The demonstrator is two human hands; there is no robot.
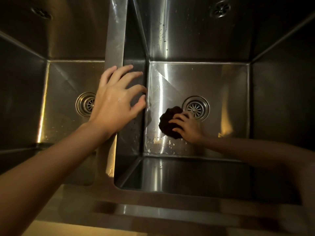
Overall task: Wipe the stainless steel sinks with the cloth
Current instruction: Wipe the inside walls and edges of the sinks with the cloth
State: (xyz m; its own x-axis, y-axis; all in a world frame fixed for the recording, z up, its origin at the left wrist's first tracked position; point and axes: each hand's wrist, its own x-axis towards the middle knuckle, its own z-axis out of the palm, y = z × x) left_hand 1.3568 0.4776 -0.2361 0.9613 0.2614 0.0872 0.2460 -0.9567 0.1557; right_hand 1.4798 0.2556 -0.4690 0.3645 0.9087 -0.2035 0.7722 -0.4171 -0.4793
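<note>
Two deep stainless steel sinks lie below me, split by a steel divider [115, 40]. Down on the wet floor of the right sink [226, 92], my right hand [186, 127] grips a dark bunched cloth [168, 122] and presses it to the steel just left of the round drain [196, 108]. My left hand [115, 96] rests on top of the divider, its fingers spread and reaching over toward the right sink. The left sink [59, 92] holds nothing, and my left hand hides part of its drain [86, 103].
Water drops cling to the right sink's floor and back wall. An overflow hole sits high on each back wall [220, 8], [40, 12]. The steel front rim [153, 210] runs along the bottom, with a pale counter edge [76, 229] below it.
</note>
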